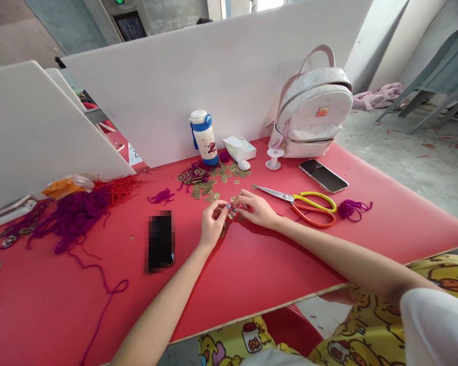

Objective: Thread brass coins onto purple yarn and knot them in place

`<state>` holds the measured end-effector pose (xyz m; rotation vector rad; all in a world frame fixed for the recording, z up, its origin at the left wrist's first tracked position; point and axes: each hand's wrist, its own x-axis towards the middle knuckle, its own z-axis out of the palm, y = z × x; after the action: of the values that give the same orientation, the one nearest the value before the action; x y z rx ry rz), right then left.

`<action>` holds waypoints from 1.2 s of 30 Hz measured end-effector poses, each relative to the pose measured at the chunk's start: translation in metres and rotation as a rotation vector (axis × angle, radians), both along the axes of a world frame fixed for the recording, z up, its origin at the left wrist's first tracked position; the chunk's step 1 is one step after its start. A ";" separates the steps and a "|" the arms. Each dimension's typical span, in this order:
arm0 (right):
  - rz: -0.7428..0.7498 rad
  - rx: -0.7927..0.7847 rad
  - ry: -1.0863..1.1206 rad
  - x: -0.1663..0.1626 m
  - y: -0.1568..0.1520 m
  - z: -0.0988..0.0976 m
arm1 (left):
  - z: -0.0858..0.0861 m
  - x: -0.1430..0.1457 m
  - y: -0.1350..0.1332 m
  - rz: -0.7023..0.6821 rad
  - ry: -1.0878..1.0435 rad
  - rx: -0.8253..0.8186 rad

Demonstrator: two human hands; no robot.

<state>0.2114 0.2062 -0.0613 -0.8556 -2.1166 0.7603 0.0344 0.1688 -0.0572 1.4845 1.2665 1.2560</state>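
Observation:
My left hand (pixel 212 223) and my right hand (pixel 256 209) meet over the red table, thumbs and fingertips pinched close together. A small brass-coloured coin (pixel 231 215) shows at the left fingertips. What the right fingertips pinch is too small to make out. More coins (pixel 203 190) lie loose just beyond my hands, beside a heap of coins tangled with purple yarn (pixel 194 174). To the right of my right hand rest scissors (pixel 290 197) with yellow and orange handles, their blades pointing left. A thin purple strand runs near them.
A bottle (pixel 204 140), tissue pack (pixel 239 149), white spool (pixel 275 159) and backpack (pixel 311 114) stand along the white partition (pixel 168 86). Phones lie at right (pixel 322 176) and left (pixel 160 241). Purple yarn (pixel 78 213) and red strands (pixel 122 190) cover the left side; a small purple bundle (pixel 353 209) lies right.

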 end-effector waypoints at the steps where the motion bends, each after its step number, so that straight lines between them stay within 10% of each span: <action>1: -0.006 -0.003 0.011 0.000 0.000 0.000 | 0.001 0.000 0.000 0.006 -0.014 0.000; 36: -0.002 -0.206 0.141 -0.010 -0.004 -0.006 | -0.001 0.001 -0.001 0.007 -0.054 -0.029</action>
<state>0.2013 0.2023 -0.0669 -0.8833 -1.9364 1.0214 0.0350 0.1679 -0.0579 1.4174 1.2499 1.2692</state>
